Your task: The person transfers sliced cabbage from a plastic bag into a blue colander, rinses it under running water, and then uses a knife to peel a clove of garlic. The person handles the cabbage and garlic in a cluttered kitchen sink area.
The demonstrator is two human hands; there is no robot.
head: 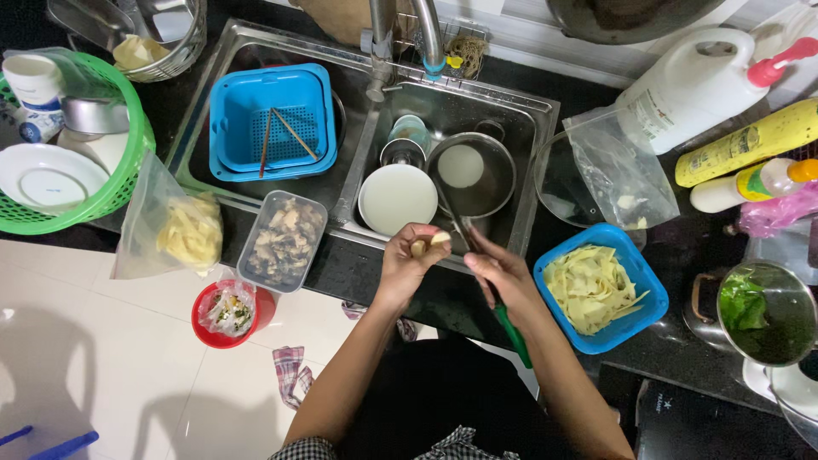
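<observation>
My left hand [411, 258] pinches a small pale piece of vegetable [438, 239] over the front edge of the steel sink [528, 153]. My right hand [503, 273] holds a green-handled knife [512, 334], its blade angled up toward the piece. Just right of my right hand, a blue square basket [648, 294] holds pale yellow shavings. In the right basin lie a white plate [397, 198] and a steel pan [477, 175].
A blue colander [230, 119] with two chopsticks sits in the left basin. A clear tub of chopped pieces [283, 240] and a bag of yellow strips [183, 230] rest at the left. A red bin [223, 317] stands on the floor. Bottles [741, 153] and a pot of greens [763, 311] are on the right.
</observation>
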